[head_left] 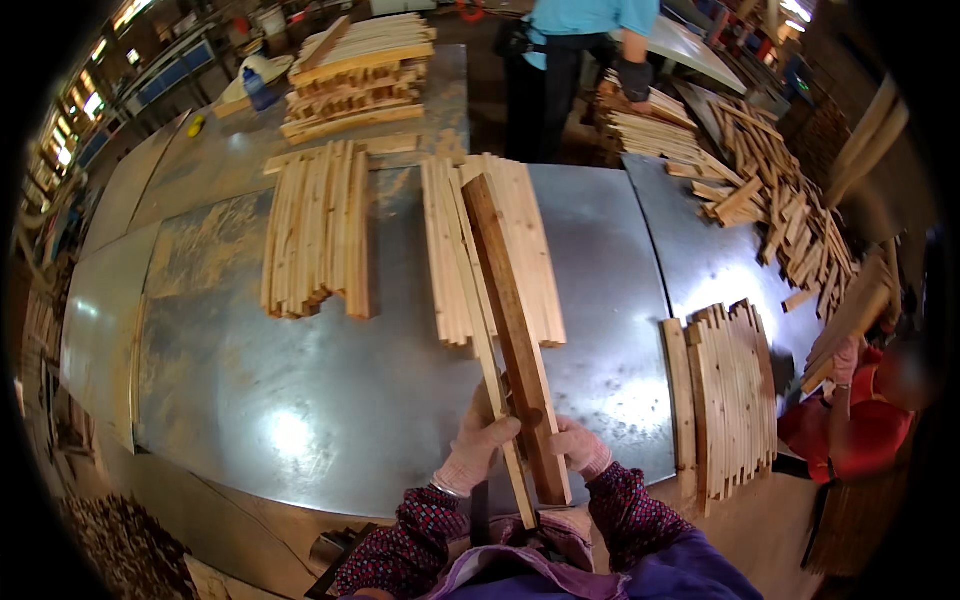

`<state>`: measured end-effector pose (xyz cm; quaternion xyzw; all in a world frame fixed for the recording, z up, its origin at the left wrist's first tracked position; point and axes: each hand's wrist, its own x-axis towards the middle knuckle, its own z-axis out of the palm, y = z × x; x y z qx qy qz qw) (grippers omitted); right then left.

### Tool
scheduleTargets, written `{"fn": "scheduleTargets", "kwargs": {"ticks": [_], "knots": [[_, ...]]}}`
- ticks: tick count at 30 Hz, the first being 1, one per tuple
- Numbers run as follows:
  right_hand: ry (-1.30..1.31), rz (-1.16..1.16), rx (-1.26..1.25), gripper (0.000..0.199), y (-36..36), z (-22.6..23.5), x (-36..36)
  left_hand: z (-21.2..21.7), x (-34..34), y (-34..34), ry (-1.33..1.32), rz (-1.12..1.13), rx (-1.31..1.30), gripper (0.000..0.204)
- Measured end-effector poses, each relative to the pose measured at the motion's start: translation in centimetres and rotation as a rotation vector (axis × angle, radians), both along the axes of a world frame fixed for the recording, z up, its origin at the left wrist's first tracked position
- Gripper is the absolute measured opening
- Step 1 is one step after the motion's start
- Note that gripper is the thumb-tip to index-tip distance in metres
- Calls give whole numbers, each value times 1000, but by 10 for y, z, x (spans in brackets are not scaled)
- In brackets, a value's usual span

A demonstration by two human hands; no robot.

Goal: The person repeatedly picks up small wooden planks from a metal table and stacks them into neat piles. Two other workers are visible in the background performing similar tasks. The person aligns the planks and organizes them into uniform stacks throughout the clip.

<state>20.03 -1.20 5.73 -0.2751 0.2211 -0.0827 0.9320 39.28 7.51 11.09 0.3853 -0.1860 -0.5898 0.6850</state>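
Note:
My left hand [475, 445], in a pale glove, is closed round a thin light wooden strip [482, 345] that slants away from me. A wider wooden strip [513, 350] with a dark brown face lies alongside it, gripped near its close end by my gloved right hand [580, 446]. The two strips run side by side, their far ends over a stack of pale wooden strips [530, 250] on the metal table [330, 400]. Part of my left fingers is hidden behind the strips.
More strip stacks lie at left [315, 230], at right [730, 400] and at the far left [355, 80]. Loose wood pieces [790, 200] are heaped at the far right. A person in blue [570, 50] stands across the table; another in red [850, 430] handles wood at right.

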Motion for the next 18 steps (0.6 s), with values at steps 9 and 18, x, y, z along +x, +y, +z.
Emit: {"fn": "scheduleTargets", "kwargs": {"ticks": [9,18], "knots": [[387,214,-178,40,-17,24,113,-2,102,41,168,135,148,82],[-26,432,-1059,44,-33,-19,139,-86,132,54,122,146,34,48]]}}
